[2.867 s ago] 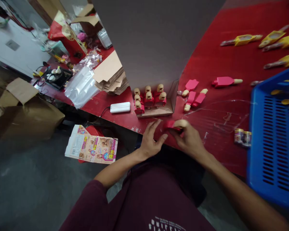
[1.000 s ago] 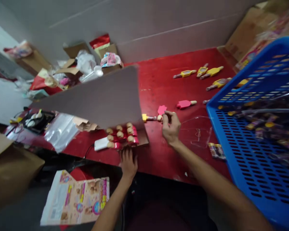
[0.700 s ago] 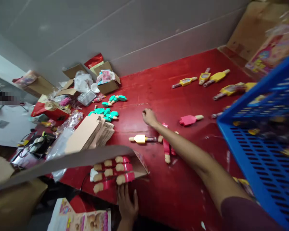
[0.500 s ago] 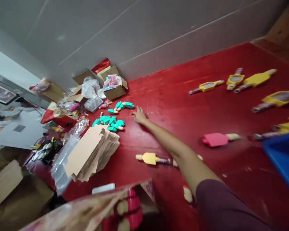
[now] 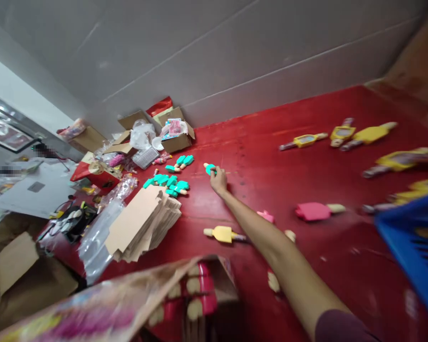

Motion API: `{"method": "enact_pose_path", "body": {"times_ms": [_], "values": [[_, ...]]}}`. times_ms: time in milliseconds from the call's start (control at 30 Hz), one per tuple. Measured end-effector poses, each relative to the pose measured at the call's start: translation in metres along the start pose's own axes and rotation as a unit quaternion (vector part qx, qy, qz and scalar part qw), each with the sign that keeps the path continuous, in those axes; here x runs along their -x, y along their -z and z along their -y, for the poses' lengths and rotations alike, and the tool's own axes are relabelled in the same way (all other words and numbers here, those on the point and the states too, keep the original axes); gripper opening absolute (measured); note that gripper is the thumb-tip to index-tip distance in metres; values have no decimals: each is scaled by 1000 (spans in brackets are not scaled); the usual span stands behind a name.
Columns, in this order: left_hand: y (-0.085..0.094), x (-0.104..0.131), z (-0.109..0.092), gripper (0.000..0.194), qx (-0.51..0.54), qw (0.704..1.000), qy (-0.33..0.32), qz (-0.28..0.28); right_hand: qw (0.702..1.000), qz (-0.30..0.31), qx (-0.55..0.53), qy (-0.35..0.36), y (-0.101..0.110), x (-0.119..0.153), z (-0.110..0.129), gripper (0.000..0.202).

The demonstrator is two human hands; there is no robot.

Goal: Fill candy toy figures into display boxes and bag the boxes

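My right hand reaches across the red table, fingers closed on a teal popsicle-shaped piece with a pale stick end. A group of similar teal popsicle-shaped pieces lies to the left of the hand. Below my forearm sits a yellow popsicle-shaped piece with a pale stick and a dark tube end. In the foreground an open printed carton holds several pink pieces with pale ends. My left hand is out of the picture.
A stack of flat brown cardboard lies at the left, with clear plastic beside it. Filled boxes stand by the wall. Yellow pieces, a pink piece and a blue crate are on the right.
My right hand has closed its fingers on a teal piece and carried it right, away from the other teal pieces. The camera view has shifted slightly.
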State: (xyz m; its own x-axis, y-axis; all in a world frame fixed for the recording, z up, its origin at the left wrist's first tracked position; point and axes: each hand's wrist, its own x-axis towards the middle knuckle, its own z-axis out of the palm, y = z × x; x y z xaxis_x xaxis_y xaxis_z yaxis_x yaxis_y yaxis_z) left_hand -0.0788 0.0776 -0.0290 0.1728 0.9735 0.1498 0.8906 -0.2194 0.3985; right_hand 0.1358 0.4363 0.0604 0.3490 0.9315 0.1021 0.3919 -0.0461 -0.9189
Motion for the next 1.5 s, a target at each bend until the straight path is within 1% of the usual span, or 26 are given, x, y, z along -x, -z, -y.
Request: {"method": "enact_pose_path", "body": {"times_ms": [67,100,167,233,300,367,400,467,500,533,567,600,633,700,733,800,833,900,967,1033,1100,1200,1267,1333,1400,1500], "values": [[5,28,-17,48,-27,999,-14,-24,998,-58,-2,-25,38,52,-2,38],[7,35,-26,45,-45,998,-30,-40,995,-93,-4,-40,60,82,-6,41],[7,37,-44,45,-66,995,-57,-50,981,-181,-32,-61,109,148,-17,44],[7,33,-67,49,-48,993,-87,-68,957,-274,-77,-57,162,222,-29,42],[11,33,-95,57,11,989,-119,-85,942,-324,-79,-46,208,300,-37,33],[22,40,-125,64,100,978,-170,-59,955,-287,-43,-55,241,370,-41,28],[28,44,-141,66,148,969,-197,-18,969,-238,-33,-56,252,399,-42,27],[36,50,-170,66,241,939,-215,115,991,-117,-27,-58,267,433,-42,29],[38,51,-181,63,289,917,-194,195,995,-69,-21,-69,272,439,-41,30],[38,49,-191,61,337,889,-153,270,995,-49,-8,-92,277,436,-41,28],[37,47,-197,59,380,858,-102,329,991,-56,13,-124,283,427,-42,26],[37,45,-200,58,418,831,-50,365,982,-88,39,-161,291,413,-43,23],[36,43,-200,58,446,811,-3,379,966,-145,71,-204,301,395,-46,22],[39,42,-191,63,475,797,62,368,924,-261,113,-255,326,357,-54,30],[42,43,-185,66,482,794,83,361,893,-322,133,-284,340,341,-59,36],[51,50,-169,72,498,775,120,371,835,-405,156,-338,364,318,-70,44],[56,54,-162,76,506,760,137,383,812,-430,162,-359,372,311,-75,48],[65,63,-149,82,517,736,168,403,788,-452,165,-384,382,305,-82,53],[73,67,-141,80,519,727,185,409,786,-454,162,-387,382,305,-84,54],[79,67,-137,74,526,727,184,401,797,-447,153,-377,373,307,-83,51],[84,62,-135,68,539,729,173,385,823,-422,131,-358,355,312,-79,46],[95,53,-132,63,532,745,156,370,884,-337,72,-316,316,335,-69,49],[104,48,-130,63,502,767,145,371,931,-244,3,-271,292,363,-59,50],[113,46,-128,61,462,800,121,364,970,-119,-84,-195,276,395,-44,46],[123,46,-127,51,428,829,76,351,987,1,-119,-108,271,422,-25,41],[137,47,-126,39,403,847,14,347,992,127,-14,10,271,442,6,29]]}}
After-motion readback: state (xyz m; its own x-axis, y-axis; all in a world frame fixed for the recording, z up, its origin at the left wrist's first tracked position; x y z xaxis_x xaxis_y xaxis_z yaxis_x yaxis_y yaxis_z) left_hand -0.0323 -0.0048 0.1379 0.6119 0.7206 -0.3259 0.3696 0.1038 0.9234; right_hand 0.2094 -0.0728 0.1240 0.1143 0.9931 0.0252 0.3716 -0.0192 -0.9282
